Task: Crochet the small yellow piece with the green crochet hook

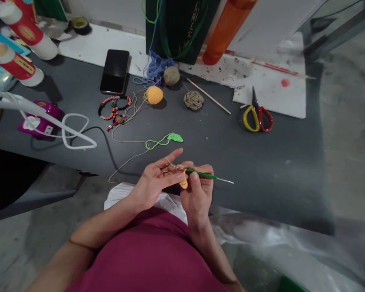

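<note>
You've got the crochet hook (200,174) w/ green grip in your RH (197,194), closed on it btw thumb & fingers, steel tip pointing right, out past the hand. Your LH (155,182) is part open: index raised, other fingers curled in toward the work, yarn across them; can't tell if it's actually pinching the piece. The small yellow crochet piece (184,183) hangs just below the hook, btw both hands, right over the edge of the dark grey table (261,162). Step in hand looks like mid-stitch, hook at the loops by your LH fingers. Tan yarn (129,162) runs from your fingers down-left, across the table edge, then loops back up. Green crochet leaf (174,138) w/ its green tail lies on the table just ahead of your hands. Further up: orange yarn ball (154,95), tan yarn ball (172,76), coiled tan rose (194,99), beaded bracelets (114,109), black phone (114,71). Scissors (258,115) w/ red & yellow handles sit well off to the right, nothing touching them.
</note>
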